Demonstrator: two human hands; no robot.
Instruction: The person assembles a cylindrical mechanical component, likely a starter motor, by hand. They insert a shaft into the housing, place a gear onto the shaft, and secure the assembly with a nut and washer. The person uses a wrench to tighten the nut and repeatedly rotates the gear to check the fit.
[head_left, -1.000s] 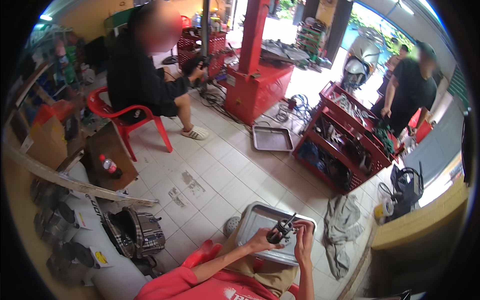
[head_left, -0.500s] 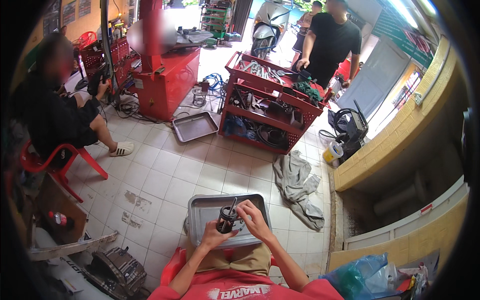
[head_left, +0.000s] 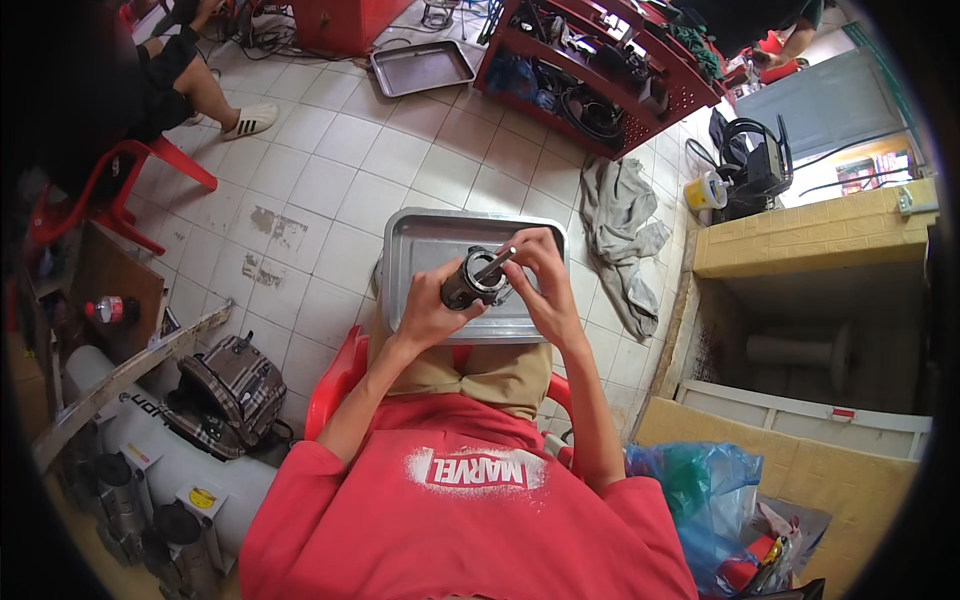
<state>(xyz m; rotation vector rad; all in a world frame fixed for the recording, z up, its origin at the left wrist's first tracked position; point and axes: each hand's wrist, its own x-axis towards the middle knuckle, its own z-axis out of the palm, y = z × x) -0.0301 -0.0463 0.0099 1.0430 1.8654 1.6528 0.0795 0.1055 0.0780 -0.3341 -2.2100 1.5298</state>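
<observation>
Left hand (head_left: 434, 306)'s wrapped round the dark cylinder (head_left: 458, 291) over the metal tray (head_left: 418, 243), right hand (head_left: 546, 287)'s up by the rod (head_left: 494, 265) poking out (can't tell if it's pinching), so imo steady the cylinder firmly and move the rod gently, no sideways forcing.

A right hand (head_left: 545, 285), held flat beside a dark cylinder (head_left: 460, 293) a second ago, now curls in at the metal rod (head_left: 496, 265), apparently touching it, as the view tips toward the red shirt (head_left: 450, 540).
</observation>
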